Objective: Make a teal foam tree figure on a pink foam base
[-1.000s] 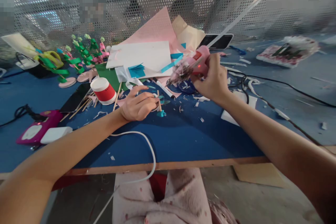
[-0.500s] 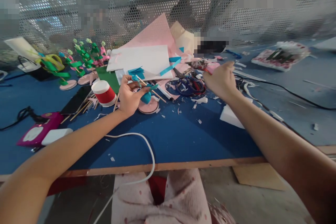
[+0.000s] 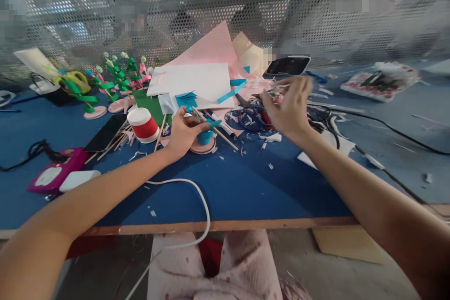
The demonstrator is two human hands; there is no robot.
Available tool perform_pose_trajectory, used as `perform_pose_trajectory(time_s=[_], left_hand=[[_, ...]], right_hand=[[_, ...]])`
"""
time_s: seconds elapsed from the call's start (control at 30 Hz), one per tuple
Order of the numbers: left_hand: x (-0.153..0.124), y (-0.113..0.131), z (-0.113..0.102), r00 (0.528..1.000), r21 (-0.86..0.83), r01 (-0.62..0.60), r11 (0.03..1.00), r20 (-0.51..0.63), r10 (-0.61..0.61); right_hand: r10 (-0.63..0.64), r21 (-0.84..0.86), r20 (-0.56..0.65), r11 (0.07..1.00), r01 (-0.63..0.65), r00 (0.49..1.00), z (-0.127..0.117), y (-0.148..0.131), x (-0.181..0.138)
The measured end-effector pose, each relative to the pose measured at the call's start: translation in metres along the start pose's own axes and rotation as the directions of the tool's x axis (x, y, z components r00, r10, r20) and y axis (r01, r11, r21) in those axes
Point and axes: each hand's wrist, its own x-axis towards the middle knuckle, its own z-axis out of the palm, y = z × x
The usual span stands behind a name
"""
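My left hand [image 3: 183, 133] is closed around a thin wooden stick [image 3: 227, 140] that slants down to the right. Blue paper [image 3: 215, 123] shows at the fingertips, and a bit of blue sits at the stick's upper end. Just below stands a pink round base [image 3: 203, 149] with a rolled blue paper piece [image 3: 205, 138] on it. My right hand [image 3: 290, 108] hovers over a heap of paper scraps, its thumb apart from its bent fingers. Blue-handled scissors [image 3: 251, 119] lie left of it. Nothing can be made out in its grasp.
A red and white cup [image 3: 143, 125], a dark phone [image 3: 107, 132] and a magenta power box [image 3: 58, 171] are on the left. Green paper plants [image 3: 121, 72] stand behind them. White sheets [image 3: 197, 77] lie centrally. Cables [image 3: 383, 119] cross the right side; a white cable [image 3: 202, 201] hangs over the edge.
My right hand has shifted slightly left over the scraps, its fingers more bent. My left hand keeps the stick, which now points lower to the right. The view has shifted a little.
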Motion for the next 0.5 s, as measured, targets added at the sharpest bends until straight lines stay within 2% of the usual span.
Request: perform_pose_trajectory(time_s=[0.07,0.17,0.27,0.4,0.5], left_hand=[[0.000,-0.001,0.000,1.000,-0.004,0.006,1.000,0.014,-0.006],[0.000,0.000,0.000,1.000,0.000,0.012,1.000,0.017,-0.012],[-0.001,0.001,0.000,1.000,0.008,0.013,1.000,0.004,-0.013],[0.000,0.001,0.000,1.000,0.009,0.001,1.000,-0.020,0.000],[0.001,0.002,-0.001,0.999,-0.013,0.023,1.000,-0.027,-0.023]], right_hand=[[-0.100,0.215,0.239,0.975,0.048,0.966,-0.004,-0.024,-0.004],[-0.239,0.375,0.472,0.926,0.052,0.849,-0.006,-0.045,-0.014],[-0.270,0.436,0.566,0.900,-0.005,0.779,-0.005,-0.056,-0.024],[-0.205,0.421,0.677,0.896,-0.143,0.707,-0.006,-0.065,-0.030],[-0.199,0.428,0.693,0.887,-0.173,0.693,-0.009,-0.069,-0.032]])
